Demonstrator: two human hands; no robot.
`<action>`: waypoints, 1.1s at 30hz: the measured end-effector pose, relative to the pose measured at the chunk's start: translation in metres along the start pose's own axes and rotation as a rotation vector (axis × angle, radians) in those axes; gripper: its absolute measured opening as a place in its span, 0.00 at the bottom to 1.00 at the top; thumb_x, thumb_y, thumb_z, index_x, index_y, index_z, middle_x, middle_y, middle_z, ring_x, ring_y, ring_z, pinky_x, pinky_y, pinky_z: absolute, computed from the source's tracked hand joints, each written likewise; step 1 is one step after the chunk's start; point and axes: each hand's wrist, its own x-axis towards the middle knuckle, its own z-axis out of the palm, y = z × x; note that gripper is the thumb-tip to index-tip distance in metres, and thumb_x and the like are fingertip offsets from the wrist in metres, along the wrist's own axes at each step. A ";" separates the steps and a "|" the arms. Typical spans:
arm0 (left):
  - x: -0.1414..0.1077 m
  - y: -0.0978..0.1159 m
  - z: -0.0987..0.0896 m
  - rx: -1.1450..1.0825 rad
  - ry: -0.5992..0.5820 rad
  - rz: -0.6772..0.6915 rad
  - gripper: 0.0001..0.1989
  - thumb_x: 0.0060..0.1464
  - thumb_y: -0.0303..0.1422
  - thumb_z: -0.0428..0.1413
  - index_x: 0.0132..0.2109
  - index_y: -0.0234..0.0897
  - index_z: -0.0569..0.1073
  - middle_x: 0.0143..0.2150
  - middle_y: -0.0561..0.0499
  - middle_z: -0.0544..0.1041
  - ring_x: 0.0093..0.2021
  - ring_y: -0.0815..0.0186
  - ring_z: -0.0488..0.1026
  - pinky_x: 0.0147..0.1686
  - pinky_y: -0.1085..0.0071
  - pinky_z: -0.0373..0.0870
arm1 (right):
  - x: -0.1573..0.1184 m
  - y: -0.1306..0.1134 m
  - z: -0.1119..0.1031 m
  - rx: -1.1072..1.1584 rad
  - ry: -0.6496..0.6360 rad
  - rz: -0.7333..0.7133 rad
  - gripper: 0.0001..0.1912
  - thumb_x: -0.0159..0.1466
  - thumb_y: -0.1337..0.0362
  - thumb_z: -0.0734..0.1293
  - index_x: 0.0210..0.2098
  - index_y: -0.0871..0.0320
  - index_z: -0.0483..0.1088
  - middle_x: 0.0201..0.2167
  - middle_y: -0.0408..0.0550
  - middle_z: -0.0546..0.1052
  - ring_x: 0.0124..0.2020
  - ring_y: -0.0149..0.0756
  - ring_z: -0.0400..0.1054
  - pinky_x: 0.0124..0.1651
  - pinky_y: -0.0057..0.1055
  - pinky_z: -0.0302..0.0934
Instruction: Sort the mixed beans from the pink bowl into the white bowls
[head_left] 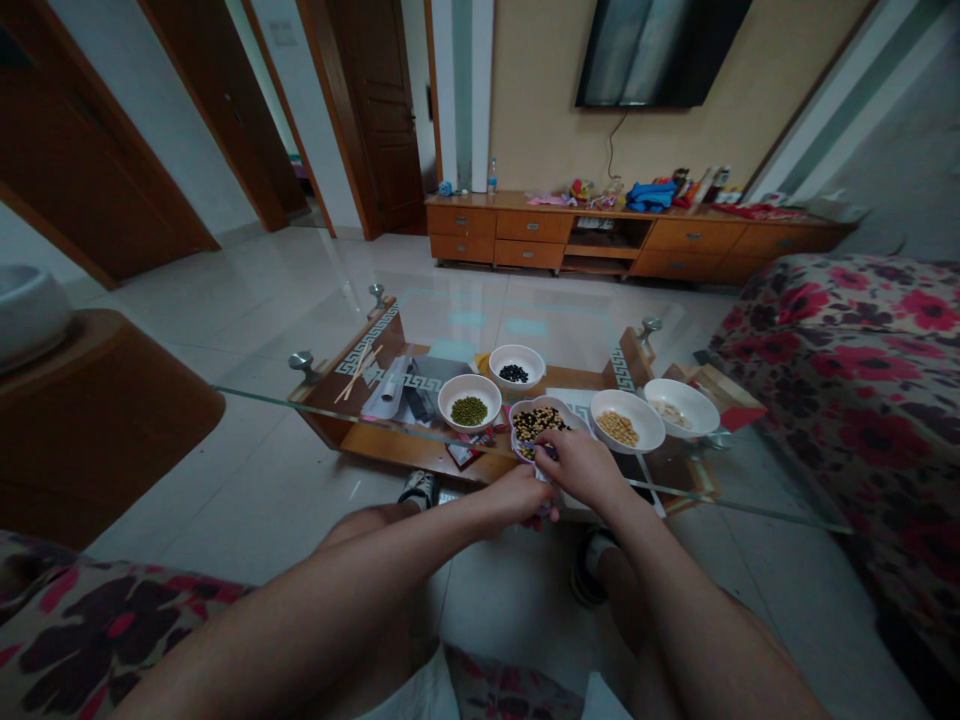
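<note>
A white tray (571, 418) of mixed black, yellow and green beans sits near the front edge of the glass table. Over its front rim, my right hand (574, 462) has its fingers drawn together; what they hold, if anything, is too small to make out. My left hand (525, 497) is closed just below and left of it, at the table edge, its grip partly hidden. Around the tray stand white bowls: one with green beans (469, 410), one with black beans (514, 373), one with tan beans (618, 428) and one with pale pieces (673, 413).
The glass table top (300, 400) has a long front edge. Chopsticks (358, 371) lie at its left, beside a clear plastic item (390, 388). An open cardboard box (724, 400) is at the right. Flowered sofas stand at both sides, and a low wooden cabinet (532, 228) is farther off.
</note>
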 end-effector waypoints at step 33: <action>0.002 -0.001 0.000 0.004 0.008 -0.007 0.07 0.49 0.32 0.52 0.34 0.33 0.70 0.23 0.52 0.71 0.16 0.73 0.62 0.17 0.76 0.58 | -0.001 -0.001 -0.002 0.009 -0.002 0.008 0.16 0.65 0.57 0.59 0.43 0.54 0.75 0.39 0.50 0.79 0.40 0.40 0.71 0.36 0.30 0.57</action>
